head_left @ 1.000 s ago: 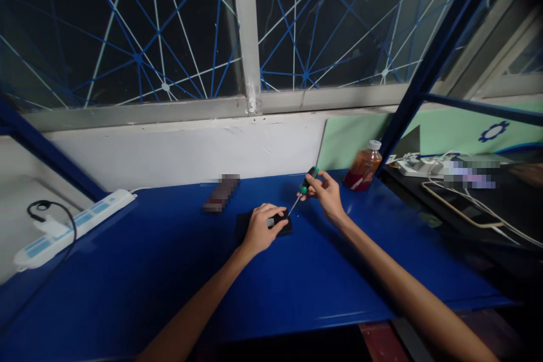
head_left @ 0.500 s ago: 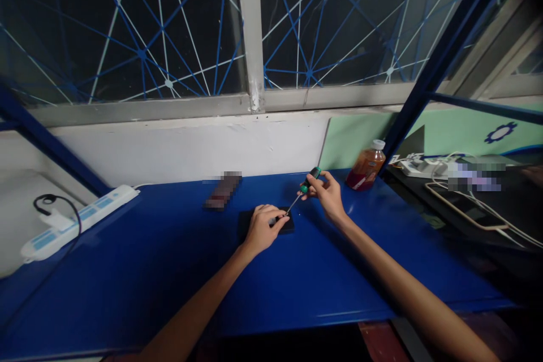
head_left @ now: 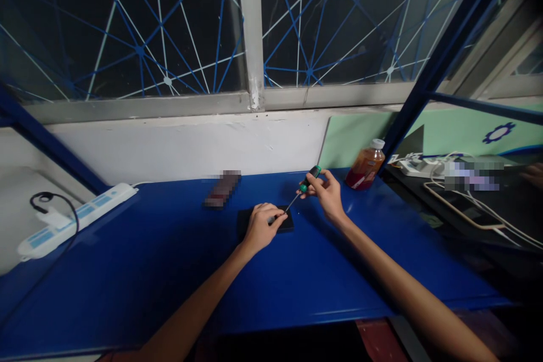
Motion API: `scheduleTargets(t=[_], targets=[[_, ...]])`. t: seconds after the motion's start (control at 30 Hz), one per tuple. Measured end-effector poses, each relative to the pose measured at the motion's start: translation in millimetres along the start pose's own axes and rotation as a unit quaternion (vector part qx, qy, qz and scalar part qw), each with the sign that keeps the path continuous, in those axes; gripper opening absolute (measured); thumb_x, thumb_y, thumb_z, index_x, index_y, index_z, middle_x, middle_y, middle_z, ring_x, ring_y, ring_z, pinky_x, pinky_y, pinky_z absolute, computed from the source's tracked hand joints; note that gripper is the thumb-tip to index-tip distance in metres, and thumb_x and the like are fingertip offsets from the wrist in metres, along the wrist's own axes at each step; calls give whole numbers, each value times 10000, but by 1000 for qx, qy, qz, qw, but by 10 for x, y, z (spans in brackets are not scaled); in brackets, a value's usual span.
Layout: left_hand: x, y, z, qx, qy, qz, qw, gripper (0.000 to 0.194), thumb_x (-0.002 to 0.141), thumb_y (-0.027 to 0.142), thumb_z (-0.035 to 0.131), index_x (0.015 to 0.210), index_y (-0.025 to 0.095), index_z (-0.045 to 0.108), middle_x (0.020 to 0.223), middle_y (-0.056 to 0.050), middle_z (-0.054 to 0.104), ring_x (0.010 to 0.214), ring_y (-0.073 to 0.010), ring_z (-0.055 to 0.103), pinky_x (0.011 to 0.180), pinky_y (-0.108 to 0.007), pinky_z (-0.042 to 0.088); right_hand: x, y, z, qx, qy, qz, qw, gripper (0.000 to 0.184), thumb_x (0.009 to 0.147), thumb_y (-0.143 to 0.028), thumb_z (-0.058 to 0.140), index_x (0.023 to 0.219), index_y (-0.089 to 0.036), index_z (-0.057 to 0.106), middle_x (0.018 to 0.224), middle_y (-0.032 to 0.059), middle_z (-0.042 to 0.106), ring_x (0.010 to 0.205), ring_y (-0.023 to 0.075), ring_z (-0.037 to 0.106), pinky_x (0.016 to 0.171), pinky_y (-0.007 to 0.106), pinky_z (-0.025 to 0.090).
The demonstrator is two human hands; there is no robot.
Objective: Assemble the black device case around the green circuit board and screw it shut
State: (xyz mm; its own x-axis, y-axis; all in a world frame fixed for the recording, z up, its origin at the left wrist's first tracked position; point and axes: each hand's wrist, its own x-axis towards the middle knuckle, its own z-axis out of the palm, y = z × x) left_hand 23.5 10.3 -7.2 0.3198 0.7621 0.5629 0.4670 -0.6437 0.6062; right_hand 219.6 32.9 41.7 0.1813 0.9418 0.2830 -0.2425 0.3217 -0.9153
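Note:
My right hand (head_left: 326, 195) grips a screwdriver (head_left: 311, 178) by its green and black handle, the handle tilted up and the shaft slanting down to the left. The screwdriver's tip meets the fingertips of my left hand (head_left: 263, 223). That hand is closed in a pinch around a small greyish piece, mostly covered by the fingers, whose kind I cannot make out. Beneath the left hand lies a flat black rectangular object (head_left: 287, 225) on the blue table (head_left: 169, 271); the hand hides much of it.
A blurred-out dark rectangular item (head_left: 223, 189) lies behind my left hand. On the left is a white power strip (head_left: 91, 215) with a black cable. A bottle of reddish drink (head_left: 365, 167) stands back right, near a phone (head_left: 464, 205) and white cables. Another person's hand (head_left: 534, 174) shows at the right edge.
My hands and the screwdriver hold nearly the same pose. The view has shifted slightly, and the other person's hand at the right edge shows a little more clearly.

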Motion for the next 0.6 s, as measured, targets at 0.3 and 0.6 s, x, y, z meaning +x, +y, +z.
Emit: scheduleTargets(t=[0.3, 0.6], targets=[[-12, -7, -2, 2, 6, -3, 1000, 116, 875, 242, 630, 866, 213, 742, 824, -36, 713, 777, -172, 646, 755, -320, 496, -53, -86, 33, -24, -9, -24, 999, 351, 757, -446, 716, 934, -240, 494, 654, -24, 673, 534, 179, 672, 476, 280, 549], [2, 22, -37, 38, 0, -3, 999, 190, 918, 324, 565, 973, 220, 714, 938, -61, 694, 925, -208, 633, 850, -366, 479, -7, -130, -16, -35, -13, -33, 999, 312, 741, -415, 737, 857, -220, 523, 604, -25, 646, 484, 165, 646, 422, 261, 526]])
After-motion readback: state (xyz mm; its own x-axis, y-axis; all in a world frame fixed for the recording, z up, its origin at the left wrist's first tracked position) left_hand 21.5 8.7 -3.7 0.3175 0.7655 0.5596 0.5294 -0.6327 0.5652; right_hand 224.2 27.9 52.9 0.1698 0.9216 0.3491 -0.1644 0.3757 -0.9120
